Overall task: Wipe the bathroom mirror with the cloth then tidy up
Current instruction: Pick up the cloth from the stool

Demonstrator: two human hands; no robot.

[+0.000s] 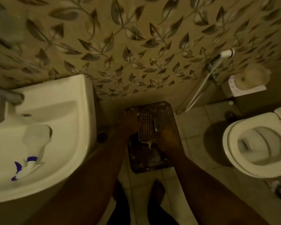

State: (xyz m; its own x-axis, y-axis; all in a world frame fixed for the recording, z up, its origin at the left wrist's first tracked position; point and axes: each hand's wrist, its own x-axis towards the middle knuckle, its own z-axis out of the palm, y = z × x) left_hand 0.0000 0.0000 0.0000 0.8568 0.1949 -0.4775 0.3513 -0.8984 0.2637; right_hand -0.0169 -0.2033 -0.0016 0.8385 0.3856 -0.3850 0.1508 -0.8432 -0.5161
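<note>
one sink, far left: white basin (81, 111) with a tap (0, 103) at its back edge, partly cut off by the frame. a clear spray bottle (36, 140) lies on its side in the bowl, its blue-and-white end towards the near rim.
left hand (130, 125): at the cloth's left edge, up by its far end. the grip looks clenched on the fabric, though the dim light smears the fingers.
cloth (145, 127): striped, held between both hands, low over the floor.
right hand (167, 140): at the cloth's near right corner, grip also closed on it as far as i can judge.
dark board (167, 114): a speckled rectangle on the floor under the hands, between sink and toilet. stool top or tray, i cannot tell.
toilet (230, 143), right: seat down, lid up, well apart from the hands. a hose (199, 90) hangs on the wall beyond it.
relation that matters: the cloth's long axis runs from the person towards the wall, with one hand on each side, so neither has to reach for it. the bottle lies well off to the left, nearer the left hand.
hard to make out: the mirror is out of view, so whether it has been wiped i cannot say. whether the cloth touches the board is unclear too.
</note>
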